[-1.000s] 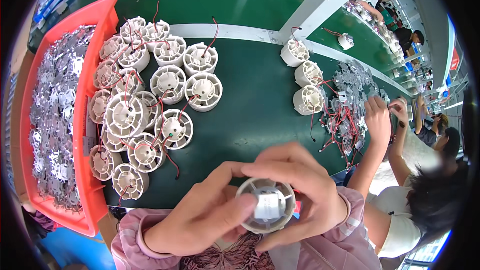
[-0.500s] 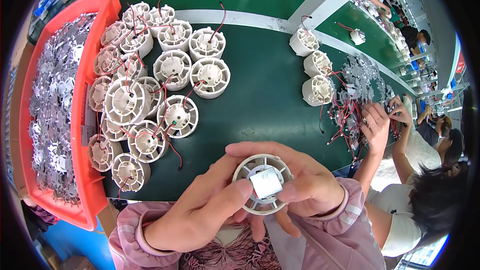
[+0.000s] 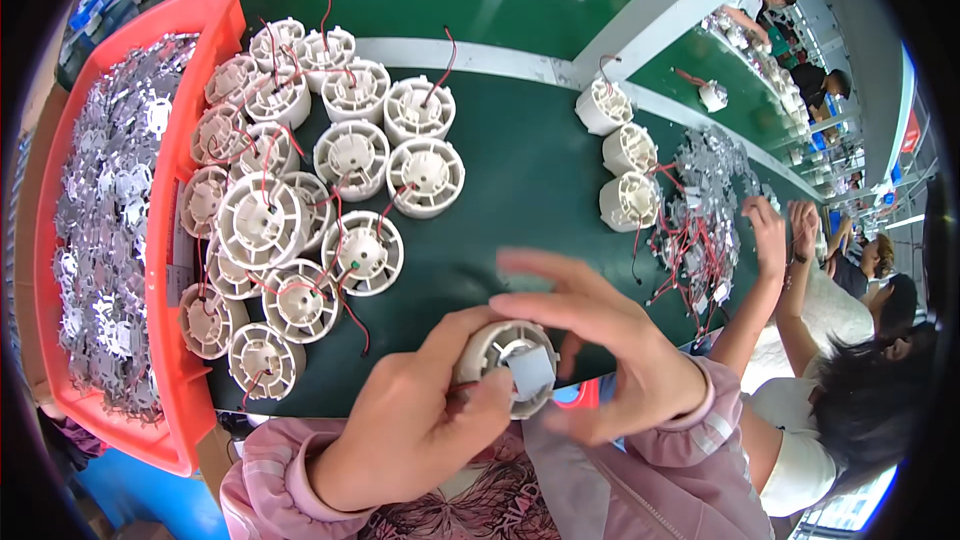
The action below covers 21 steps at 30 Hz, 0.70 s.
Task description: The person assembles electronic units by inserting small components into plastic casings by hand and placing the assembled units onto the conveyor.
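Note:
In my left hand (image 3: 400, 415) is a white round plastic housing (image 3: 477, 358), gripped at its left side and tilted. A square silver metal plate (image 3: 533, 372) sits over its open face, with my left thumb against the plate's edge. To the right, my right hand (image 3: 630, 355) is open, its fingers spread and smeared by motion. Its fingertips reach over the housing's far side; whether they touch it is hard to tell. Left of my hands stand several similar white housings (image 3: 427, 178) with thin red and black wires.
A red bin (image 3: 170, 340) full of silver metal plates (image 3: 110, 240) stands at the left. On the right are three more housings (image 3: 630, 202) and a heap of grey parts with red wires (image 3: 690, 240). A co-worker's hand (image 3: 765, 235) is above it. A white metal beam (image 3: 650, 15) crosses behind.
My right hand has let go of the housing and spread its fingers. The housing has tilted and shifted slightly left in my left hand. The co-worker's hands have risen off the heap.

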### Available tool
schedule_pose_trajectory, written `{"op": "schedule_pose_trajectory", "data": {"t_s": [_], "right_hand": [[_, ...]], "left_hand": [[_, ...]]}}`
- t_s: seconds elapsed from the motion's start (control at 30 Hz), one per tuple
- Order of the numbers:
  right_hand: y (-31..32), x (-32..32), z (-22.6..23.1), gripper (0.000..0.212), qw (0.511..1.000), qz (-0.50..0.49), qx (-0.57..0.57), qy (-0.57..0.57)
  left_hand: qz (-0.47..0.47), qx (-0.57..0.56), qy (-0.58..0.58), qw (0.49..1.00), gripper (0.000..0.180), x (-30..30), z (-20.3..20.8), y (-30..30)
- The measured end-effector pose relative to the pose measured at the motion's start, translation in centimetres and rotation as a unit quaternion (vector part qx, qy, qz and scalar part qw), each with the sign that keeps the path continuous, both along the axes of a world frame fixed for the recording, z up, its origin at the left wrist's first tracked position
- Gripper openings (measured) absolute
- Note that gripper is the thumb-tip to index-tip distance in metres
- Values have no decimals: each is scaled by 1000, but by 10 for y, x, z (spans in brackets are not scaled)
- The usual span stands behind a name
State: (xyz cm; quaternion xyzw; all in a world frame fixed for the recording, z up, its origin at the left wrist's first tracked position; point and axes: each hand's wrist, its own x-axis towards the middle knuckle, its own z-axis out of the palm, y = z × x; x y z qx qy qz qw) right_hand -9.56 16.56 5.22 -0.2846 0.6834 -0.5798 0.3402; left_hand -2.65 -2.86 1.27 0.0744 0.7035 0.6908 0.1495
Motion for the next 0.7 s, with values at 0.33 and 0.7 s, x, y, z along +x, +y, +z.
{"op": "schedule_pose_trajectory", "data": {"t_s": [0.33,0.7], "right_hand": [[-45,-80,70,52,906,-113,131,387],[-111,-311,-21,69,812,-59,423,399]], "left_hand": [[227,23,169,959,48,-2,-39,13],[104,-150,230,956,38,-2,-45,3]]}}
